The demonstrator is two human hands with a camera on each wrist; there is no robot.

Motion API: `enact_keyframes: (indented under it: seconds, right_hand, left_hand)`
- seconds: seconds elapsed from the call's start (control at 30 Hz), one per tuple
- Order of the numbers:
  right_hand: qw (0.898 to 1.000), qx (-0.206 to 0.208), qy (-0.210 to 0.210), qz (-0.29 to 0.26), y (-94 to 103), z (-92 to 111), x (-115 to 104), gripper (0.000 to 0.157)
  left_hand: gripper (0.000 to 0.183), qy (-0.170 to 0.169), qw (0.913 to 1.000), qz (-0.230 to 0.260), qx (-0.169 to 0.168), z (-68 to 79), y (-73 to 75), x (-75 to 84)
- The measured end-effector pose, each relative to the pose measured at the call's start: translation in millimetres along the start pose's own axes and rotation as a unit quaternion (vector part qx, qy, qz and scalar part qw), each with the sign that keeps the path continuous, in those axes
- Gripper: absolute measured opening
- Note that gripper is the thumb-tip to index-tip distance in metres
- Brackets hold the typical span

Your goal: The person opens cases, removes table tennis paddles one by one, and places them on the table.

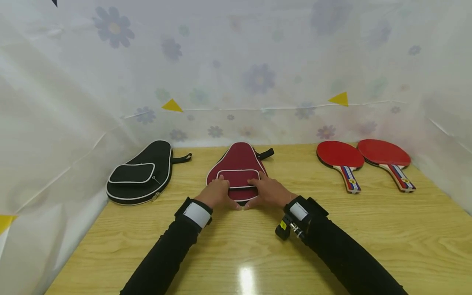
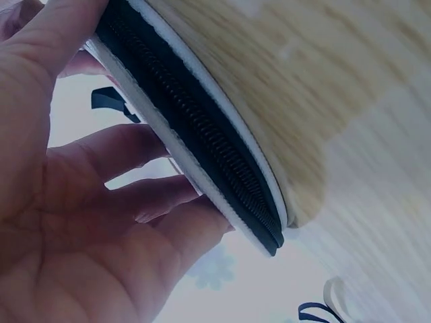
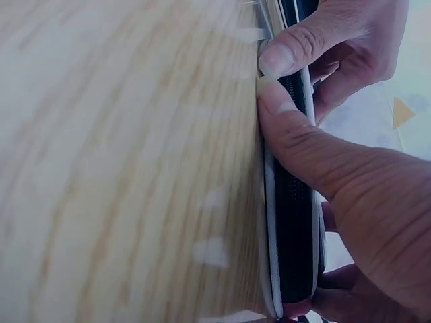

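Note:
A maroon table tennis paddle case [image 1: 240, 157] with white piping lies in the middle of the wooden table, wide end toward me. My left hand [image 1: 216, 193] holds its left near part, fingers on top and thumb at the near edge. From the other side my right hand [image 1: 272, 191] grips it the same way, the two thumbs almost meeting. In the left wrist view the case's black zipper edge [image 2: 202, 128] runs past the left fingers. Both thumbs press the zippered side [image 3: 294, 208] in the right wrist view. The underside is hidden.
On the left lies a black paddle case [image 1: 147, 172] with a wrist strap. Two red paddles, one left [image 1: 339, 154] and one right [image 1: 383, 151], lie at the right, handles toward me. A floral white sheet [image 1: 236, 82] hangs behind the table [image 1: 206, 254].

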State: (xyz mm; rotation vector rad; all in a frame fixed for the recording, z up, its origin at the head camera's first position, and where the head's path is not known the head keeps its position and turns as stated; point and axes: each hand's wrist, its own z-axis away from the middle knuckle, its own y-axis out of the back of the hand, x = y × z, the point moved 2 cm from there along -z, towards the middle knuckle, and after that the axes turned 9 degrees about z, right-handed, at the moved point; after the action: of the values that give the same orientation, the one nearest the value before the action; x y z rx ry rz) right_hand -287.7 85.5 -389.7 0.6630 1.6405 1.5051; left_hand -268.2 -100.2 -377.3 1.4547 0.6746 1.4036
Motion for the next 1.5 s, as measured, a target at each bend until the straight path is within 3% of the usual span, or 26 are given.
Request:
enact_keyframes:
  seconds: [0.33,0.53,0.83,1.5]
  right_hand:
    - [0.999,0.029,0.03,-0.017,-7.7,5.1,6.2,0.085]
    - [0.998,0.042,0.041,-0.027,-7.5,21.0,8.6,0.098]
    - [0.994,0.103,0.031,-0.025,3.4,33.5,8.4,0.108]
    - [0.995,0.091,0.018,-0.042,5.0,42.9,21.8,0.096]
  left_hand:
    - [0.095,-0.009,0.9996,0.009,-0.024,2.3,-2.3,4.3]
    - [0.093,-0.001,0.9995,0.018,-0.027,3.6,-6.2,9.2]
    - [0.093,0.0,0.9997,0.014,-0.019,3.8,-3.9,7.9]
    - [0.094,0.005,0.9984,0.053,-0.016,15.4,11.8,-42.9]
